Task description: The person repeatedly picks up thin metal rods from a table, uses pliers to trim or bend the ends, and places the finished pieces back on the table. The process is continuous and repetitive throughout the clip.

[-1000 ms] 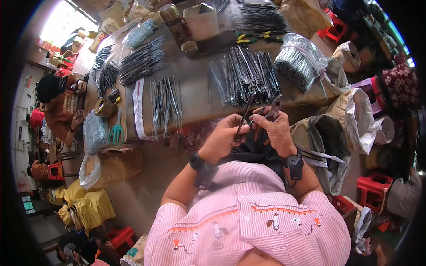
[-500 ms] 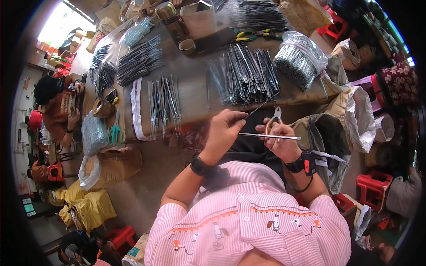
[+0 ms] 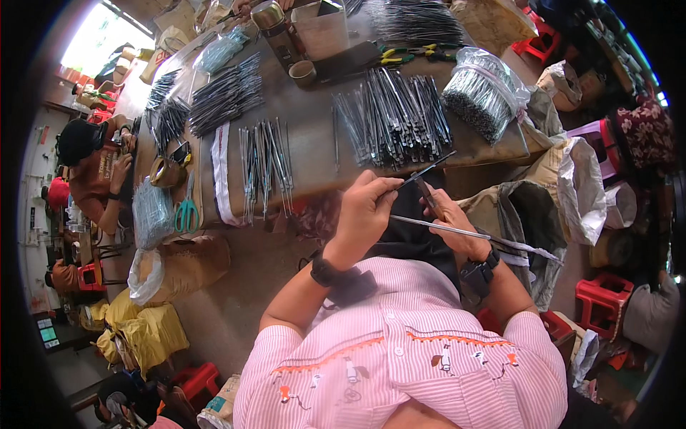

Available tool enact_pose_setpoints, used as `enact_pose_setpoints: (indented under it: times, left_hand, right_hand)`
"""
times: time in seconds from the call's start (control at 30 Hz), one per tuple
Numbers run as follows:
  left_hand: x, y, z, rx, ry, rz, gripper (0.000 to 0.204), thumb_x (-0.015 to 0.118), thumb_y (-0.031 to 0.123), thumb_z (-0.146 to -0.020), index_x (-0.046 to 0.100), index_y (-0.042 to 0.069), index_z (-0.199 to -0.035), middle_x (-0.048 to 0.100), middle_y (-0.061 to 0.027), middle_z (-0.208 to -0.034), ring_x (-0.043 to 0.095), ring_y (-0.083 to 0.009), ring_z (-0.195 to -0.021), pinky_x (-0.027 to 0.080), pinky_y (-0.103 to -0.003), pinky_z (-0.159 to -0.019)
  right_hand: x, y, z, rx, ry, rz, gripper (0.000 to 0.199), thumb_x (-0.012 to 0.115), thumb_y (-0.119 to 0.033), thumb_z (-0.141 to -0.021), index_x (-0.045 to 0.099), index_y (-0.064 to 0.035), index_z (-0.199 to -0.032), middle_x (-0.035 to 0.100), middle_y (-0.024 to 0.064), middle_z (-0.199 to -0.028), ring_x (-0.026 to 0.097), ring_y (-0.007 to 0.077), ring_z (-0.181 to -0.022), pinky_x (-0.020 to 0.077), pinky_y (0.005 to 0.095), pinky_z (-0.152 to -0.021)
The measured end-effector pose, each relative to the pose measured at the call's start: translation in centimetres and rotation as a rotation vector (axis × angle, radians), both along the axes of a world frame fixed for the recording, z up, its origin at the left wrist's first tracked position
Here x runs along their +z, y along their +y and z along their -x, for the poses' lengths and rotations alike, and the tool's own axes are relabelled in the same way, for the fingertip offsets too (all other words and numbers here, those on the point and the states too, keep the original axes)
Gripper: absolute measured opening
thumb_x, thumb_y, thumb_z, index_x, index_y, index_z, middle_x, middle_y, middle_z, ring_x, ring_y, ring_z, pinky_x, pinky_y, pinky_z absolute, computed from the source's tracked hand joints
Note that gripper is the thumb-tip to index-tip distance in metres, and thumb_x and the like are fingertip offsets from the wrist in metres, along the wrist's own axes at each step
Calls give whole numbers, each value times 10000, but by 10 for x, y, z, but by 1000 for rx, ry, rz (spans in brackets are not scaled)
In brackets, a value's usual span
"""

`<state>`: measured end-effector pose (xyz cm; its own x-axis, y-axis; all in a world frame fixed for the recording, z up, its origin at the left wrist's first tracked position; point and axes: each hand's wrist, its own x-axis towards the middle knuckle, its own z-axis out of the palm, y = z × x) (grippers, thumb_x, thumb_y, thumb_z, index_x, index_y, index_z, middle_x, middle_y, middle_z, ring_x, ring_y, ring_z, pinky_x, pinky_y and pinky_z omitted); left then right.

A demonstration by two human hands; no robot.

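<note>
Metal rods jut rightward from the left hand's fingers.

Looks like a workshop, judging by a brown worktable bearing thin grey metal rods and yellow-handled pliers, with red plastic stools nearby.

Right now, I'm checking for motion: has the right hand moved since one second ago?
Yes: judged against the table, the right hand sits slightly farther back from the near edge, lower in the view and a little rightward.
</note>
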<state>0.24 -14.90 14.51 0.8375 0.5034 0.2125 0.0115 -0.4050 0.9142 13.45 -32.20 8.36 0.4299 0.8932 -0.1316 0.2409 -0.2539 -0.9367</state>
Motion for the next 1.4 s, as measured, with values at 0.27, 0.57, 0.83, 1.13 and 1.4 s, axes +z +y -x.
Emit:
enact_pose_setpoints:
  times: [0.27, 0.57, 0.83, 1.13, 1.4]
  left_hand:
    - [-5, 0, -1, 3, -25, 12, 224, 615, -67, -814, 679, -4, -1019, 531, -67, -789, 519, -152, -712, 425, -254, -655]
    - [-11, 2, 0, -4, 92, 96, 205, 622, -13, -835, 675, -8, -1033, 536, -60, -819, 523, -139, -732, 425, -251, -663]
    - [-1, 13, 19, 91, 97, -159, 243, 684, 68, -808, 689, 16, -1046, 547, -76, -835, 558, -195, -752, 457, -297, -686]
    - [-28, 51, 42, 325, 49, -307, 178, 678, 43, -780, 703, 1, -951, 621, -175, -825, 605, -319, -750, 482, -364, -690]
    - [-80, 188, 91, 810, 446, -419, 280, 672, 246, -800, 717, -2, -922, 659, -220, -910, 629, -386, -851, 489, -431, -774]
  right_hand:
    - [10, 2, 2, -62, -229, -39, 563, 530, 11, -717, 518, -68, -1274, 593, 194, -987, 604, 372, -823, 493, 395, -740]
    - [3, 7, 5, -106, -319, -102, 239, 529, -22, -765, 596, 15, -991, 511, 142, -630, 491, 193, -541, 416, 322, -538]
    - [3, 18, 5, -88, -282, 46, 240, 520, -67, -775, 602, -33, -998, 569, 232, -706, 567, 414, -650, 458, 435, -603]
    - [-6, 36, 12, 23, 16, -2, 532, 488, -44, -761, 505, -50, -1292, 610, 54, -831, 540, 137, -669, 457, 247, -644]
    - [-8, 20, 5, -163, 426, -17, 568, 436, -47, -733, 468, 8, -1298, 574, 68, -778, 547, 127, -586, 445, 244, -536]
